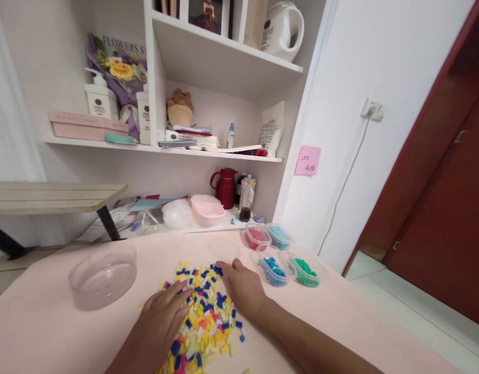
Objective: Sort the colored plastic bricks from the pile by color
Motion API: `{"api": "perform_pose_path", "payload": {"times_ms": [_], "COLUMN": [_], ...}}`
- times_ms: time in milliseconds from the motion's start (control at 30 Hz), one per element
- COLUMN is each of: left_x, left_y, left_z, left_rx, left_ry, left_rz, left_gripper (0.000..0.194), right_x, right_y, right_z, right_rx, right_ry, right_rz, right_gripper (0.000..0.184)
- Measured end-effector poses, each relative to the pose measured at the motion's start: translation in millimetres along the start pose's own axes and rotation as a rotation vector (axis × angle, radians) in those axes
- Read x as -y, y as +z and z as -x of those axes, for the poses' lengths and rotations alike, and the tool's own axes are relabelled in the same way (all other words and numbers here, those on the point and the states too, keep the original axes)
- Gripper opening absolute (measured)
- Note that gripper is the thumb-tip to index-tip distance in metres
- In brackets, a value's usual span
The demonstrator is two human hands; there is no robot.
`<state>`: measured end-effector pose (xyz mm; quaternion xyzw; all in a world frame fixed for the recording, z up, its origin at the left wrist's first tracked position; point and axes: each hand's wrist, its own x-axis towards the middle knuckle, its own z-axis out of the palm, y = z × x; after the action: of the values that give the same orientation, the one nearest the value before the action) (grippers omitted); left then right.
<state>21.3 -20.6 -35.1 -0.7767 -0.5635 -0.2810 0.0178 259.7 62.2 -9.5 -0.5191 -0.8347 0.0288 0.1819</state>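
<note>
A pile of small plastic building bricks (208, 311) in yellow, dark blue, white, pink and orange is spread over the pink tabletop. On the pile's left side, my left hand (159, 317) rests palm down, its fingers stretched out and slightly apart over the bricks. My right hand (243, 285) is at the far right edge of the pile. Its fingers are bent together, and one fingertip touches dark blue bricks; whatever is pinched under the fingers is hidden.
Right of the pile stand clear tubs of sorted pieces: red (258, 237), light blue (279, 237), blue (274, 270) and green (306, 271). A round clear container (103, 283) stands at the left. Behind the table is a white shelf (224, 67) with a dark red jug (225, 189).
</note>
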Motion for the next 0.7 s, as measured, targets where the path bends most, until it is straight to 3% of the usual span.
{"api": "perform_pose_path", "payload": {"times_ms": [133,267,367,700], "left_x": [3.6,3.2,1.0,-2.0], "left_y": [3.0,1.4,-0.6,-3.2], "left_z": [0.1,-0.5,-2.0,-4.3], "left_rx": [-0.028,-0.022,-0.017,-0.020], "left_ry": [0.019,0.033,0.012,-0.009], "left_rz": [-0.009,0.003,0.003,0.016], "left_gripper": [0.036,0.038,0.037,0.034], "right_x": [4.7,-3.1,-11.2,-13.1], "right_y": [0.6,-1.6,-5.1,0.6], "right_z": [-7.3,-3.1,0.2,2.6], "right_rx": [0.001,-0.053,-0.131,-0.071], "right_ry": [0.023,-0.052,-0.019,-0.003], "right_rz": [-0.013,-0.333,-0.485,-0.358], "right_gripper": [0.036,0.030,0.030,0.036]}}
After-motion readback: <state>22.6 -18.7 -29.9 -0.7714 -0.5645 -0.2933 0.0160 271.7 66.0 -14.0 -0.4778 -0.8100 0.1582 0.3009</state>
